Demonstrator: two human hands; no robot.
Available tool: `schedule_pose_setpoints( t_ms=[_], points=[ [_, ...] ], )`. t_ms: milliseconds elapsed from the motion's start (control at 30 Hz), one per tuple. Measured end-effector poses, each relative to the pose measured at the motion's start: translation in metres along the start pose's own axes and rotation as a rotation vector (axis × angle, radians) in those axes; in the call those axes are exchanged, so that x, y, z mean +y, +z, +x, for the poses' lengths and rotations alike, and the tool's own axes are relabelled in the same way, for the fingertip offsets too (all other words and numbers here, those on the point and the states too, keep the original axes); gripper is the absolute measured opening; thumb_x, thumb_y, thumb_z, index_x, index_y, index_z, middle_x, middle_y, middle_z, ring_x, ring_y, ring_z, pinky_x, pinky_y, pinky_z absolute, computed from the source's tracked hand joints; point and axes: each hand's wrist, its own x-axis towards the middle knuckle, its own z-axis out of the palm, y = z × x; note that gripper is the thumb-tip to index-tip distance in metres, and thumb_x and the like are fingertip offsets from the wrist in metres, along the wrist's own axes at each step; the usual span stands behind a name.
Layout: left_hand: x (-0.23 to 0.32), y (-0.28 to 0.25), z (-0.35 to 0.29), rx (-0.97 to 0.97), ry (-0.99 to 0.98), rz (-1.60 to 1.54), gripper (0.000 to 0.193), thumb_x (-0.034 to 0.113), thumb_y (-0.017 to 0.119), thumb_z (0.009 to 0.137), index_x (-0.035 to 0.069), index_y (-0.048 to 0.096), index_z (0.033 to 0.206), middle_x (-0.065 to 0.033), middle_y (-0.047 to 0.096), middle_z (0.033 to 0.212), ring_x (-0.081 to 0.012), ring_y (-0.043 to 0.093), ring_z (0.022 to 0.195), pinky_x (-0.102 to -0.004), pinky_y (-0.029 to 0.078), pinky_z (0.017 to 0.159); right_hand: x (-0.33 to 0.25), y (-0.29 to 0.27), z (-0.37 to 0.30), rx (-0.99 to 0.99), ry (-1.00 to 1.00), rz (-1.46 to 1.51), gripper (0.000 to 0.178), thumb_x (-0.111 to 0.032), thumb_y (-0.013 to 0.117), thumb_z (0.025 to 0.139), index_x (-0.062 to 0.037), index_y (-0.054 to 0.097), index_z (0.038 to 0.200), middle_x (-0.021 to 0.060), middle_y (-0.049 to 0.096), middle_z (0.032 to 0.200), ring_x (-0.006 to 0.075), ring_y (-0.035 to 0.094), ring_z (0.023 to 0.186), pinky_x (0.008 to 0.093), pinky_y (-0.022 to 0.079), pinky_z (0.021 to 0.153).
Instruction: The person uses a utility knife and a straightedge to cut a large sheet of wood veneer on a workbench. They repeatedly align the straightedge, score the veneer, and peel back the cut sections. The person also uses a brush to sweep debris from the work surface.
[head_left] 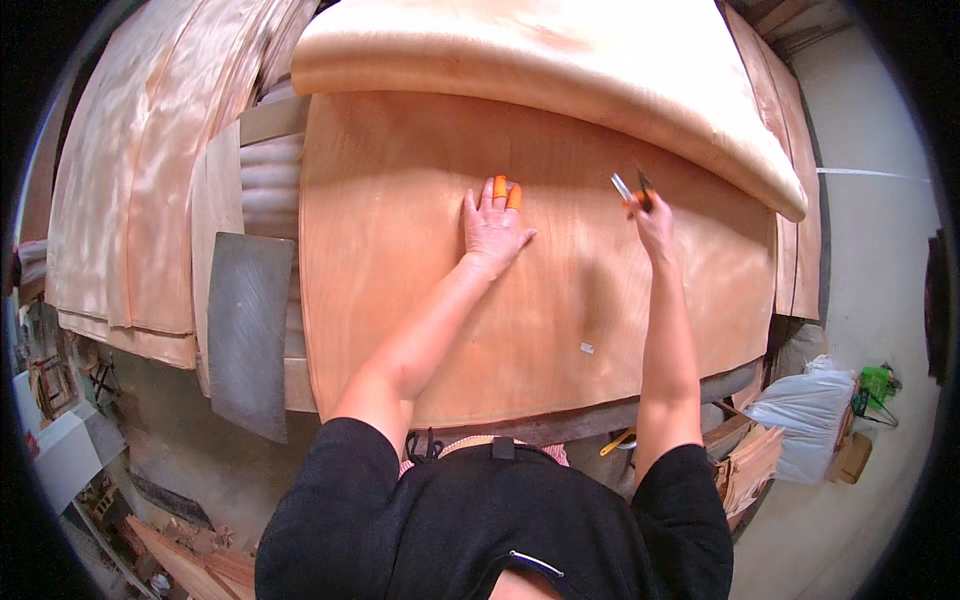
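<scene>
My left hand [491, 228] lies flat with fingers spread on a large reddish-tan wood veneer sheet [400, 300]. Two of its fingers wear orange finger covers [500, 187]. To the right, my right hand [653, 225] is closed around a small tool [646, 190] above the sheet. A pale, shiny narrow piece and a dark pointed piece stick up from that grip; its exact kind is too small to make out. Orange shows at the right fingers too. A paler veneer sheet [540, 60] curls back over the far part of the surface.
Stacked veneer sheets [150, 180] stand at the left, beside a dark grey panel [248, 330]. A small white scrap [587, 348] lies on the veneer. At the right are a white plastic-wrapped bundle [805, 415], a green object [878, 385] and broken veneer pieces [750, 465].
</scene>
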Motion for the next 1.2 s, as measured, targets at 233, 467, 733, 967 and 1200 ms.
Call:
schedule_pose_setpoints(
  t_ms=[233, 467, 733, 967, 1200],
  points=[
    [-0.026, -0.013, -0.006, -0.002, -0.121, 0.099, 0.066, 0.057, 0.051, 0.073, 0.023, 0.039, 0.128, -0.0153, 0.032, 0.134, -0.0265, 0.025, 0.124, -0.0423, 0.018, 0.099, 0.010, -0.039, -0.206, 0.011, 0.729, 0.426, 0.021, -0.028, 0.055, 0.084, -0.0079, 0.060, 0.085, -0.0074, 0.046, 0.057, 0.0015, 0.032, 0.040, 0.0178, 0.023, 0.037],
    [-0.070, -0.004, -0.133, 0.198, -0.095, 0.010, 0.069, 0.052, 0.044, 0.079, 0.004, 0.036, 0.128, -0.0164, 0.025, 0.137, -0.0309, 0.015, 0.129, -0.0524, 0.009, 0.103, 0.012, -0.038, -0.309, -0.257, 0.762, 0.629, 0.021, -0.024, 0.055, 0.084, -0.0039, 0.057, 0.087, -0.0062, 0.044, 0.058, 0.0020, 0.030, 0.042, 0.0182, 0.020, 0.038],
    [0.014, -0.007, -0.452, 0.262, -0.222, 0.033, 0.068, 0.042, 0.050, 0.078, 0.003, 0.031, 0.130, -0.0188, 0.025, 0.136, -0.0305, 0.019, 0.129, -0.0479, 0.013, 0.103, 0.011, -0.025, -0.383, -0.650, 0.578, 0.622, 0.018, -0.022, 0.059, 0.081, -0.0078, 0.053, 0.090, -0.0021, 0.053, 0.068, 0.0032, 0.043, 0.048, 0.0162, 0.025, 0.036],
    [0.147, 0.043, -0.621, 0.033, -0.707, -0.515, 0.057, 0.036, 0.047, 0.082, 0.008, 0.032, 0.130, -0.0168, 0.040, 0.126, -0.0334, 0.046, 0.108, -0.0396, 0.041, 0.087, 0.059, -0.026, -0.452, -0.967, 0.475, 0.554, 0.011, -0.018, 0.060, 0.079, -0.0079, 0.056, 0.083, -0.0016, 0.050, 0.058, 0.0040, 0.036, 0.038, 0.0180, 0.022, 0.032],
    [0.197, 0.067, -0.724, -0.186, -0.859, -0.629, 0.049, 0.038, 0.047, 0.081, 0.010, 0.042, 0.121, -0.0169, 0.053, 0.110, -0.0353, 0.051, 0.100, -0.0445, 0.044, 0.078, 0.016, -0.025, -0.499, -1.280, 0.381, 0.416, 0.014, -0.016, 0.058, 0.082, -0.0020, 0.058, 0.081, 0.0000, 0.048, 0.057, 0.0044, 0.031, 0.039, 0.0210, 0.021, 0.035]
  ],
)
